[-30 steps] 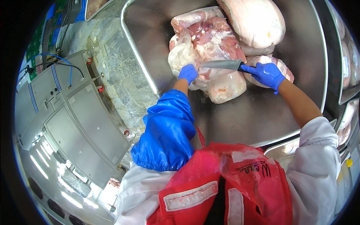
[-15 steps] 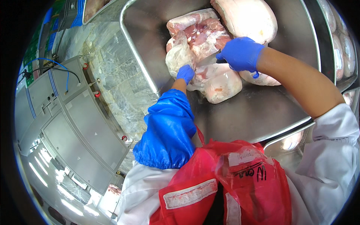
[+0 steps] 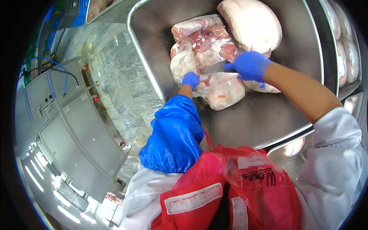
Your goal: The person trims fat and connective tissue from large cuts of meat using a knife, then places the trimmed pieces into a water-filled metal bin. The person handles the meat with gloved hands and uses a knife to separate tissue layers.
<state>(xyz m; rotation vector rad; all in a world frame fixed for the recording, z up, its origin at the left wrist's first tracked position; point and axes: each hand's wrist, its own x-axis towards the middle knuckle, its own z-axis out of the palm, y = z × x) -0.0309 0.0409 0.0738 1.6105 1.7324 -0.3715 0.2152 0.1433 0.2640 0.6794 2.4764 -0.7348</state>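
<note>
Right hand (image 3: 249,66) shifted lower, grip closed on knife (image 3: 212,68), left hand (image 3: 190,79) pressing raw meat (image 3: 209,48)

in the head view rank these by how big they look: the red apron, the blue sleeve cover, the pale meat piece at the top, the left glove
1. red apron, though it sits nearest the camera, which inflates it
2. blue sleeve cover
3. pale meat piece, not far behind the sleeve cover, and farther from the camera
4. left hand in its blue glove, clearly smallest

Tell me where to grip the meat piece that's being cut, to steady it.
Grip the meat piece at its pale left lobe, where the left hand already presses, coming from the near-left. The knife blade held by the right hand occupies the right side.
</note>
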